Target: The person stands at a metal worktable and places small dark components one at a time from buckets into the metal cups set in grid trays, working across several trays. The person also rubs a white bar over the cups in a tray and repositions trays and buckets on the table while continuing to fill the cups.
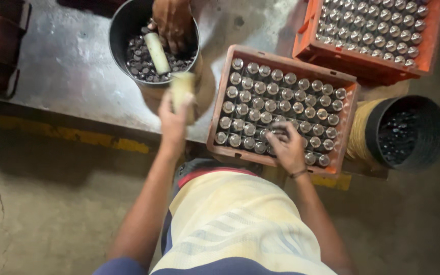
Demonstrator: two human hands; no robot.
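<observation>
Nearest us, our right hand [287,147] rests fingers spread on capped bottles [260,133] at the crate's [215,119] near edge—glass, heavy, fragile, best gripped by the neck—while our left hand [174,114] clasps a pale, blurred stick [182,90].

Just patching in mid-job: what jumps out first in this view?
The orange crate at centre, packed with rows of metal-capped bottles, draws the eye; the right hand rests on its near rows. The left hand holds a pale cylinder, blurred, beside a black bucket of dark caps, where another person's hand reaches in. A second full crate sits top right.
</observation>
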